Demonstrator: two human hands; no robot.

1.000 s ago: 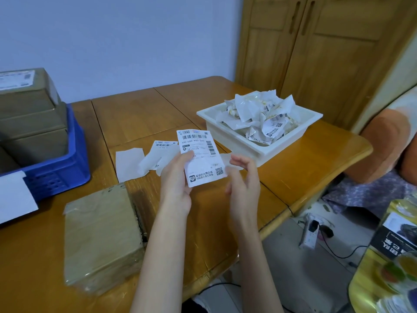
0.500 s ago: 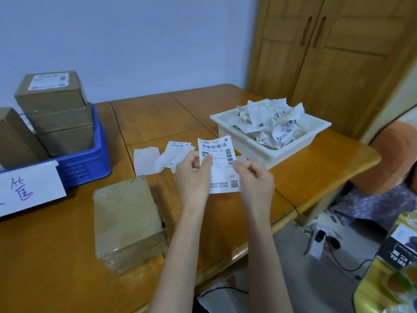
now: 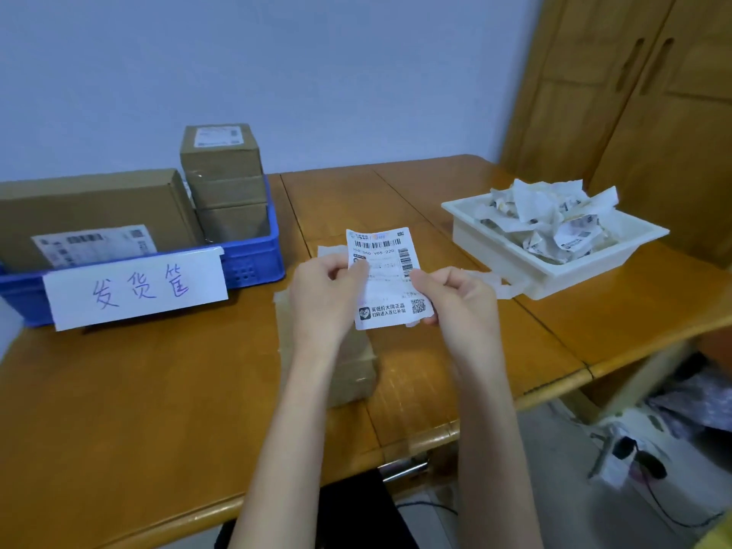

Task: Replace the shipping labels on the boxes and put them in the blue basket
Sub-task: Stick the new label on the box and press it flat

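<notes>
- The blue basket [image 3: 253, 267] now shows far more of itself than a second ago: the view has swung left, so its whole front and the boxes inside can be seen. It is the landmark here.
- Inside the basket stand a large flat box [image 3: 91, 208] at the left and a stack of small boxes [image 3: 223, 180] at the right; both carry white printed labels too small to read.
- A white paper sign [image 3: 136, 287] hangs on the basket's front, handwritten in blue: 发货筐.
- The unlabelled box [image 3: 352, 362] lies on the table just right of the basket; it now sits directly under the hands, where before it lay off to their left.
- The white tray [image 3: 554, 259] of crumpled old labels stands well right of the basket.
- The shipping label [image 3: 386, 279] is held above that box. Half a second ago the right hand [image 3: 455, 299] was only reaching its edge; now it pinches the right edge while the left hand [image 3: 328, 291] pinches the left. Likely the backing is being peeled, so sticking comes next.
- Readable print: "150 060 V05-220", barcodes, a QR code, and 买低价大牌正品 / 扫码进入百亿补贴.
</notes>
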